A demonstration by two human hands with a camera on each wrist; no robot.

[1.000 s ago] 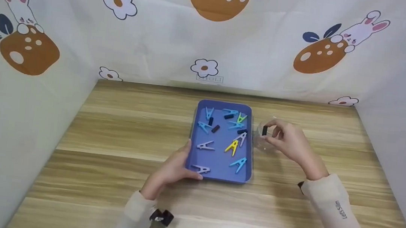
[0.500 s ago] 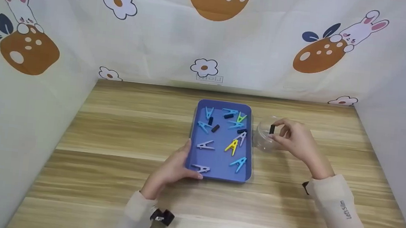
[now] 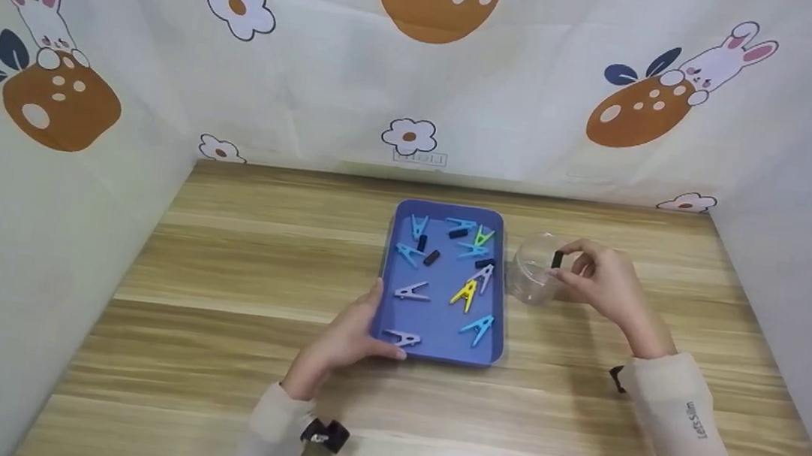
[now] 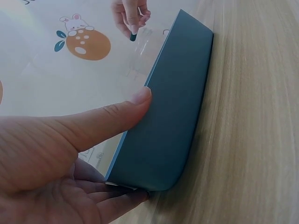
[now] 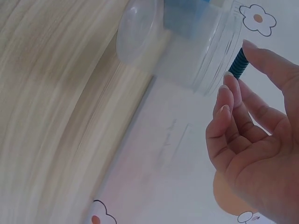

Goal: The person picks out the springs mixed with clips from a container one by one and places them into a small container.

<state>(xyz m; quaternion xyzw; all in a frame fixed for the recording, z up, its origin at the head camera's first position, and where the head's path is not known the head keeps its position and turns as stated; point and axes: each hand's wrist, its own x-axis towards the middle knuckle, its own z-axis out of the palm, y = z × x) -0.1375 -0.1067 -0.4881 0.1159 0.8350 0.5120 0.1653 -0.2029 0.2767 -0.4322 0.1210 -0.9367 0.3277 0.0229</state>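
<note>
My right hand (image 3: 608,283) pinches a small black ribbed cylinder (image 3: 558,259) between thumb and fingertips, upright over the right side of a clear plastic jar (image 3: 532,283). In the right wrist view the ridges of the cylinder (image 5: 238,64) show, just off the jar's rim. My left hand (image 3: 346,333) holds the near left corner of a blue tray (image 3: 434,321), thumb on the front wall and fingers along the left side. Inside the tray lie blue, lilac, yellow and green clothespins (image 3: 465,295) and several black cylinders (image 3: 431,258).
The jar stands close against the tray's right side on a wooden table (image 3: 235,270). A printed cloth (image 3: 318,60) with rabbits and flowers hangs behind and on both sides. A black strap device (image 3: 325,435) sits at my left wrist.
My right hand has moved a little to the right with the black ribbed cylinder, from the jar's left side to its right side. My left hand and the tray have stayed put.
</note>
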